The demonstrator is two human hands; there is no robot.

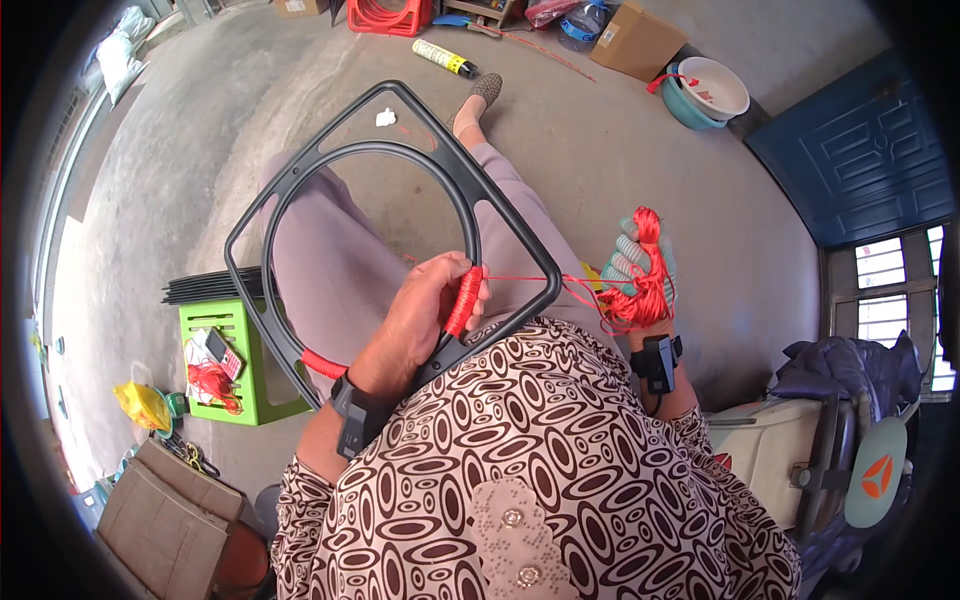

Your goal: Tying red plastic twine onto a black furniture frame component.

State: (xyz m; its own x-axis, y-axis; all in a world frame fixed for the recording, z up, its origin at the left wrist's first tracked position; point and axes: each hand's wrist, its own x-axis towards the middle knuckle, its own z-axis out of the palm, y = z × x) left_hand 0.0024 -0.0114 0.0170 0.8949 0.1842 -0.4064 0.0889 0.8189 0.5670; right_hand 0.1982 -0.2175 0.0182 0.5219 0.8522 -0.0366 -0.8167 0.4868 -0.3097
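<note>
A black square frame (510,215) with rounded corners and a large inner ring lies tilted over my lap. My left hand (420,300) is closed around the ring's right side, at a stretch tightly wrapped in red cord (464,304). A second red wrapping (323,364) covers the ring's lower left. Out to the right, my right hand (628,262), in a striped glove, is closed on a loose bundle of red cord (645,298). A thin red strand runs taut from the wrapped part, across the frame's right corner, to that bundle.
Left of my legs stands a green stool (262,370) bearing a phone, a calculator-like device and tangled red cord. Black frames (212,287) are stacked beside it. A yellow-black cylinder (445,58), cardboard box (638,40) and basins (712,90) are farther off. Folded cardboard (170,510) lies lower left.
</note>
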